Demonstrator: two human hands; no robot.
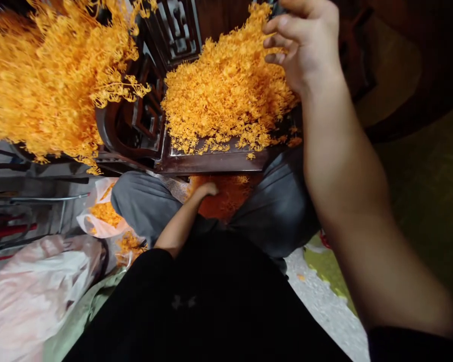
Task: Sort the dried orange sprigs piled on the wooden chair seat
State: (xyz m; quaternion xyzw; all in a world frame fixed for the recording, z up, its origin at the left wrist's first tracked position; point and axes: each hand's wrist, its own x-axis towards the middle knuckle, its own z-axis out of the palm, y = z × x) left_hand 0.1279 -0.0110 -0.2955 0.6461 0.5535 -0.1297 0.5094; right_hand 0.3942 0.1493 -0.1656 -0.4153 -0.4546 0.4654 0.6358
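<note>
Between my knees, my left hand is closed in front of a reddish-orange sheet or bag. Its fingers are mostly hidden, so what it grips cannot be made out. My right hand is raised at the top, beside a large heap of small orange plastic-looking flower pieces. Its lower fingers are slightly bent and apart, with the upper part of the hand near the frame's edge; nothing is plainly held. The heap lies on a dark carved wooden seat, with loose pieces along the front edge.
Another big mass of orange flower pieces stands at the upper left, beside a curved wooden armrest. A pale plastic bag with orange pieces lies on the floor left of my leg. Crumpled pinkish-white bags fill the lower left. Green matting lies to the right.
</note>
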